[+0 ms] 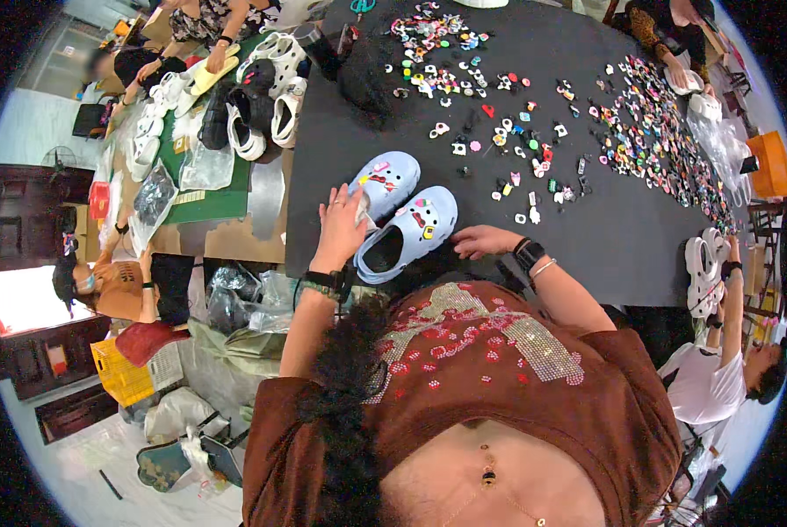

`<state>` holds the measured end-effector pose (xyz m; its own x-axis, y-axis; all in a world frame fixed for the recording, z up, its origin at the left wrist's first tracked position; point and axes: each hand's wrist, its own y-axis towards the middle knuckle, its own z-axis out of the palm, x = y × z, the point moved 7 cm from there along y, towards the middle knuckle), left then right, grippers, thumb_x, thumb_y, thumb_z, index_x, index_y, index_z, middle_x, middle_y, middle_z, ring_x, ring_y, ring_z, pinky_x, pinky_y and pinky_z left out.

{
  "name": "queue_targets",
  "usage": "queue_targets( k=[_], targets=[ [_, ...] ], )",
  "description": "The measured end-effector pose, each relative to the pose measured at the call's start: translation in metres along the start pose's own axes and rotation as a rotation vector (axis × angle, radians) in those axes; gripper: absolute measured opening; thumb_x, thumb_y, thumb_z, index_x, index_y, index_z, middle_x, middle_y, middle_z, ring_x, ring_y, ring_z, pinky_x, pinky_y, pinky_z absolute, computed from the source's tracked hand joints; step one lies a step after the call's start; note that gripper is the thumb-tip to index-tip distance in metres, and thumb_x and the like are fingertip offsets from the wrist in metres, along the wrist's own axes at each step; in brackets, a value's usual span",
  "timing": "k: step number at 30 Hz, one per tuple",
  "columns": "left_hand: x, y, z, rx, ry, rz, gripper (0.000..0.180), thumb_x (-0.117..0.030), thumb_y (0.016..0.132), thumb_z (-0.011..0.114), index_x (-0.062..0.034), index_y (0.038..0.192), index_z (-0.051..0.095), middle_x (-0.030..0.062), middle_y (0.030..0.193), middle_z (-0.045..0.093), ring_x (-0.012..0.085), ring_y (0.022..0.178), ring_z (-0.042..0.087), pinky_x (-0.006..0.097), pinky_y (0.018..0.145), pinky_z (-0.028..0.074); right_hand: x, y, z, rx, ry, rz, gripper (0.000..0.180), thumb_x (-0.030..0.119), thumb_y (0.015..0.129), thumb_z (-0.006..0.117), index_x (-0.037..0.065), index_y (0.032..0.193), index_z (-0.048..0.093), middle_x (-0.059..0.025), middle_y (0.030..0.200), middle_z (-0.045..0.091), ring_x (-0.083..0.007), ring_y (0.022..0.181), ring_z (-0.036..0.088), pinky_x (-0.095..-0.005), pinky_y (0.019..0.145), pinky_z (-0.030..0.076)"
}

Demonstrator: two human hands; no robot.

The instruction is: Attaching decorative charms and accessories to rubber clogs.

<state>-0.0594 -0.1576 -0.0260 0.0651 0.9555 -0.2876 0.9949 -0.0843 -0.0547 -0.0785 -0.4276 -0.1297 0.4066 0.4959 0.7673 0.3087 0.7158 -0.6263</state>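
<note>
A pair of pale blue foam clogs studded with small coloured charms sits near the front edge of a black-topped desk. The left hand lies open-fingered against the left clog's heel, touching something small and pale. The right hand rests on the desk beside the right clog, fingers loosely curled, gripping nothing. Loose plastic charms lie scattered beyond.

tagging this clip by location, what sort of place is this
Probably a small workshop where foam clogs get decorated. A pair of pale blue foam clogs lies on a black table strewn with small colourful shoe charms, and white clogs pile up on a green table where other people work.
</note>
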Motion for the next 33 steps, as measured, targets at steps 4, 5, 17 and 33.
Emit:
queue_targets(
  k=[4,5,17,33],
  targets=[
    [-0.023,-0.020,-0.043,-0.269,-0.214,-0.029,0.030,-0.018,0.076,0.062,-0.0054,0.103,0.061,0.0168,0.110,0.058,0.0306,0.099,0.055,0.039,0.081,0.044,-0.012,-0.023,-0.021,-0.141,0.073,0.009,0.057,0.031,0.087,0.057,-0.002,0.130,0.039,-0.0095,0.116,0.056,-0.0158,0.100,0.058,-0.0275,0.081,0.049],
    [-0.030,-0.024,-0.051,-0.279,-0.214,-0.064,0.023,-0.021,0.077,0.064,-0.0028,0.091,0.064,0.0143,0.089,0.063,0.0225,0.076,0.059,0.031,0.066,0.045,-0.016,-0.028,-0.023,-0.160,0.115,0.012,0.055,0.031,0.087,0.057,-0.001,0.129,0.040,-0.0093,0.117,0.056,-0.0159,0.101,0.058,-0.0275,0.082,0.048],
    [-0.042,-0.042,0.062,0.529,-1.578,-0.666,0.035,-0.021,0.089,0.056,-0.0015,0.118,0.050,0.0090,0.112,0.058,0.0177,0.097,0.057,0.031,0.086,0.046,-0.040,-0.021,-0.033,-0.307,0.091,-0.085,0.044,0.027,0.084,0.060,-0.002,0.116,0.050,-0.0095,0.093,0.064,-0.0160,0.081,0.063,-0.0256,0.067,0.049],
    [-0.076,-0.014,0.097,0.586,-1.705,-0.525,0.038,-0.009,0.083,0.062,-0.0018,0.118,0.051,0.0082,0.113,0.059,0.0213,0.100,0.059,0.035,0.088,0.046,-0.028,-0.020,-0.032,-0.340,-0.071,-0.027,0.037,0.020,0.086,0.056,-0.003,0.114,0.049,-0.0095,0.095,0.063,-0.0146,0.081,0.063,-0.0259,0.066,0.049]
  ],
)
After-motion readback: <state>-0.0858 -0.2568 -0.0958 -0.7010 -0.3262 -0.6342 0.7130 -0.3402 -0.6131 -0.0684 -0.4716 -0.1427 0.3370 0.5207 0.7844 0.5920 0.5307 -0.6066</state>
